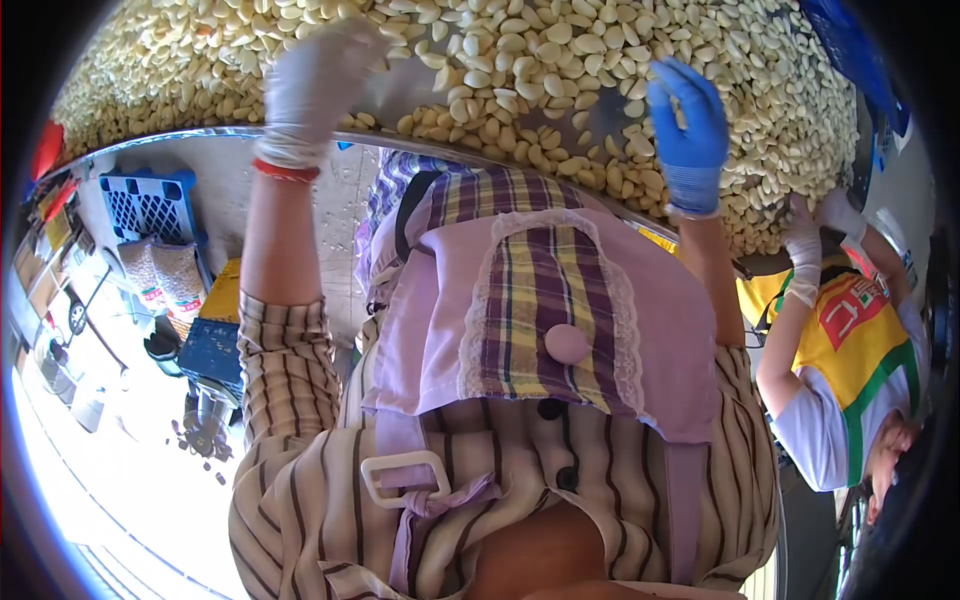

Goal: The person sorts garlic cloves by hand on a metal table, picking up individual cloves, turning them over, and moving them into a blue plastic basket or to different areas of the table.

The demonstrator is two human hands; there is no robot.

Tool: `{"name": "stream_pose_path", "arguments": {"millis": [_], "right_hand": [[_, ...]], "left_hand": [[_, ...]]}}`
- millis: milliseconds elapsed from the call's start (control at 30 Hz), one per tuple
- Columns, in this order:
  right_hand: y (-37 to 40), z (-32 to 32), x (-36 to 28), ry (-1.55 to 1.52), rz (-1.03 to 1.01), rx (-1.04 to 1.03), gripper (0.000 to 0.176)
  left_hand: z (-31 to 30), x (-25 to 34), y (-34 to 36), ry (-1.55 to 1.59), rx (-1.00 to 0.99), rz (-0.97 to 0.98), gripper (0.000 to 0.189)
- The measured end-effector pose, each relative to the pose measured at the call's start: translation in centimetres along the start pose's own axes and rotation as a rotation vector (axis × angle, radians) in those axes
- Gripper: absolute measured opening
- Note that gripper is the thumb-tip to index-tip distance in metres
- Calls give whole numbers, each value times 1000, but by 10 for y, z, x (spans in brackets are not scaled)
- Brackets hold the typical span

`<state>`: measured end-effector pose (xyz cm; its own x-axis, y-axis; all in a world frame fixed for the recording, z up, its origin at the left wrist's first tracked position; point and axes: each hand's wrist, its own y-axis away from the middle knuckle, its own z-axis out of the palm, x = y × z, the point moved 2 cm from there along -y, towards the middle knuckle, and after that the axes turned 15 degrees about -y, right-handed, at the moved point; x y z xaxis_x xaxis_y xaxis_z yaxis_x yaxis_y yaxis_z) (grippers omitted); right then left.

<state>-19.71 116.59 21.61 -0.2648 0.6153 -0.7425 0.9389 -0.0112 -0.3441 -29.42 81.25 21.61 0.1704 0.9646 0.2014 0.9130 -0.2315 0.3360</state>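
Peeled garlic cloves [560,60] lie in a broad spread over a metal table [395,88], whose bare surface shows in patches. My left hand [322,85], in a white glove, is over the cloves at the table's near edge. Motion smears its fingers, so I cannot make out whether it holds anything. Farther right, my right hand [688,125] wears a blue glove with a pale cuff. Its thumb and fingers are apart among the cloves, and no clove shows in its grasp.
On the right, a co-worker in a yellow apron [850,330] has gloved hands [803,245] at the same cloves. A blue plastic pallet [150,207], filled sacks [165,272] and a dark blue crate [212,350] stand on the left. Blue mesh [850,40] is at the upper right.
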Motion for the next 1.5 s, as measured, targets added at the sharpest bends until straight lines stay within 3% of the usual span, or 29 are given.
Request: {"name": "stream_pose_path", "arguments": {"millis": [100, 200, 333, 467, 567, 633, 667, 733, 767, 833, 867, 900, 967, 1000, 1067, 1100, 1133, 1167, 1200, 1267, 1300, 1333, 1400, 1500], "right_hand": [[-6, 33, -10, -141, -3, 5, 18], [-17, 39, -25, -193, 77, -10, 21], [-23, 29, -26, -197, 75, 13, 19], [-12, 16, -13, -192, 134, 20, 19], [-6, 12, -2, -214, 146, 60, 18], [-7, 11, 1, -252, 179, 81, 17], [-9, 11, 2, -263, 169, 101, 17], [-9, 7, 0, -267, 174, 121, 17], [-12, 5, -1, -240, 148, 118, 17], [-19, 6, 2, -214, 115, 115, 17], [-18, 10, 4, -213, 113, 73, 17], [-19, 16, 5, -212, 113, 31, 17], [-28, 29, -7, -208, 91, -28, 21], [-29, 40, -10, -132, -28, -144, 23], [-35, 67, -12, -27, -215, -289, 22], [-35, 77, -16, -33, -222, -289, 22], [-35, 91, -16, 197, -98, -535, 20], [-39, 99, -16, 437, 30, -769, 19], [-46, 101, -23, 454, 49, -848, 16], [-49, 101, -28, 479, 71, -886, 17], [-50, 101, -28, 500, 105, -927, 18], [-48, 100, -26, 491, 119, -911, 23], [-35, 95, -18, 452, 106, -870, 25], [-19, 76, -8, 379, 192, -865, 30]], "left_hand": [[43, 66, 11, -48, 213, 335, 30], [80, 102, 10, -160, 219, 466, 20], [84, 120, 13, -397, 172, 495, 11], [89, 121, 6, -384, 216, 495, 11], [82, 120, 2, -434, 79, 400, 10], [63, 110, -2, 41, -31, 362, 15], [52, 100, -2, 294, -212, 259, 25], [7, 78, 20, 763, -315, 48, 25], [-1, 49, 31, 847, -335, 76, 21], [-14, -34, 84, 908, -458, -16, 14], [-35, -62, 111, 820, -715, -217, 15], [-42, -79, 129, 491, -983, -376, 29], [-22, -156, 194, -710, -831, 33, 47], [-29, -160, 202, -709, -841, 27, 47], [-52, -167, 199, -627, -600, -233, 55], [-62, -151, 184, -625, -431, -268, 54], [-67, -125, 159, -619, -252, -304, 53], [-73, -103, 135, -406, -101, -330, 52], [-71, -81, 114, -191, 46, -347, 50], [-52, -37, 71, 116, 234, -206, 44], [-42, -18, 47, 195, 177, -250, 41], [-38, 10, 22, 77, 297, -33, 40], [0, 51, -21, 26, 427, 200, 39], [59, 109, -42, -23, 267, 336, 45]]}}
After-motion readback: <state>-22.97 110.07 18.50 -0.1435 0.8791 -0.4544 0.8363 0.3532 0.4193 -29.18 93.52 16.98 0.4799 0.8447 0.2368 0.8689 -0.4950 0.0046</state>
